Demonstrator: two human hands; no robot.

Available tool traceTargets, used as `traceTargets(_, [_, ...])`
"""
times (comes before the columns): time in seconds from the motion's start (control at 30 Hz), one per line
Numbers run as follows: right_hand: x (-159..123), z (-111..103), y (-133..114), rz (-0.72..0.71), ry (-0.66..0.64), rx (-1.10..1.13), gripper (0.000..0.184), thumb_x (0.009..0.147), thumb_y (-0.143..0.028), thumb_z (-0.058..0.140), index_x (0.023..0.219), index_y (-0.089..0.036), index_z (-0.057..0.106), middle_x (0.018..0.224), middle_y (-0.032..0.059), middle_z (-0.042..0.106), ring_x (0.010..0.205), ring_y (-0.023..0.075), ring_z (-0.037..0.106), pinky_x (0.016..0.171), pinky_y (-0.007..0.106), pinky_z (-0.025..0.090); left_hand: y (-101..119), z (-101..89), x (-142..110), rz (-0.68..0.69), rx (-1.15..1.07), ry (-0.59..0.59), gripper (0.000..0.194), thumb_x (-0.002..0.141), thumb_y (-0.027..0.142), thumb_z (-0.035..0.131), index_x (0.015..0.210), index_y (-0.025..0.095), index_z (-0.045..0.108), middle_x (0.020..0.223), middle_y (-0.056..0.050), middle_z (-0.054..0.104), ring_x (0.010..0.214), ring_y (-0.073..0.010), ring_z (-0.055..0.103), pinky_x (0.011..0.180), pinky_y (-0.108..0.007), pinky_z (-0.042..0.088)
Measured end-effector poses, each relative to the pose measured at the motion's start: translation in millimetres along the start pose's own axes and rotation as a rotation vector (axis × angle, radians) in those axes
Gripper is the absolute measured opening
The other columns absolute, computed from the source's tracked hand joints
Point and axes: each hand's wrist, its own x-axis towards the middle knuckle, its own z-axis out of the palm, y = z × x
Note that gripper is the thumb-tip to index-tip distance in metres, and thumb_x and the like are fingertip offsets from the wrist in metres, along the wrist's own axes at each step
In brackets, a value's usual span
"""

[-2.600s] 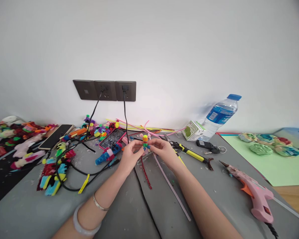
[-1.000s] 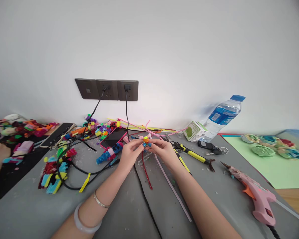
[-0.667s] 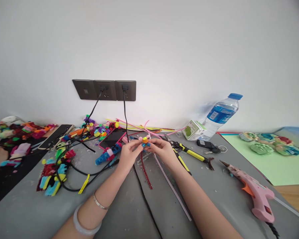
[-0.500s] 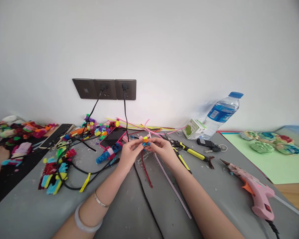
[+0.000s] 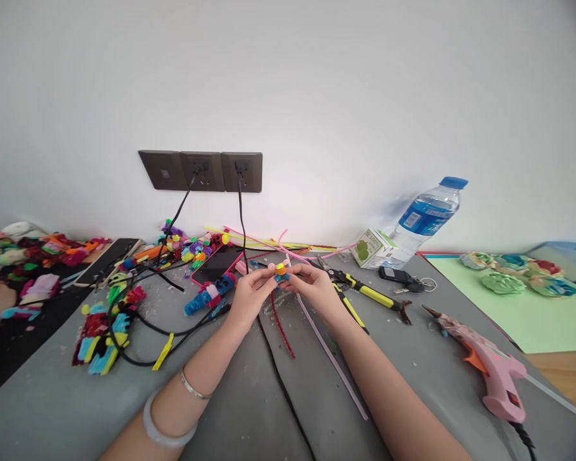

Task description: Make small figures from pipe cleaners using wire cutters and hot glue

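We hold the small orange-and-blue figure (image 5: 280,270) between our left hand (image 5: 251,293) and right hand (image 5: 317,293), each clamped on one side.

Held figure (image 5: 280,271) fuzzy; glue gun (image 5: 498,370) smooth plastic; tabletop (image 5: 235,397) matt

The flat grey tabletop (image 5: 388,371) carries a pink plastic glue gun (image 5: 503,384), yellow-and-black-handled metal pliers (image 5: 372,292), a black plastic key fob (image 5: 393,275), a green-and-white cardboard box (image 5: 372,248), a clear blue-capped plastic bottle (image 5: 426,216), a long pale-pink strip (image 5: 335,363) and clustered multicoloured fuzzy figures (image 5: 106,349) near its left edge.
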Motion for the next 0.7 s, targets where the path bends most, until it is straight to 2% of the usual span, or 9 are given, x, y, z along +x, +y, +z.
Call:
traceTargets(0.43, [0.2,0.3,-0.1,0.001,0.013,-0.027,0.044,0.06,-0.055,0.085,0.08,-0.017,0.073,0.077,0.005,0.075,0.07,0.0196,0.073,0.072,0.034,0.06,2.2,1.5,-0.7,0.008,0.034,0.01,0.031,0.067,0.032,0.08,0.092,0.014,0.078,0.102,-0.012,0.078,0.105,-0.0287,0.071,0.098,-0.042,0.053])
traceTargets(0.7, [1.0,-0.6,2.5,-0.026,0.0,-0.03,0.043,0.062,-0.055,0.083,0.082,-0.017,0.073,0.076,0.0045,0.074,0.07,0.0191,0.072,0.073,0.034,0.059,0.9,2.1,0.1,0.021,0.026,0.017,0.029,0.065,0.032,0.081,0.089,0.015,0.078,0.105,-0.011,0.078,0.109,-0.0299,0.069,0.098,-0.042,0.053])
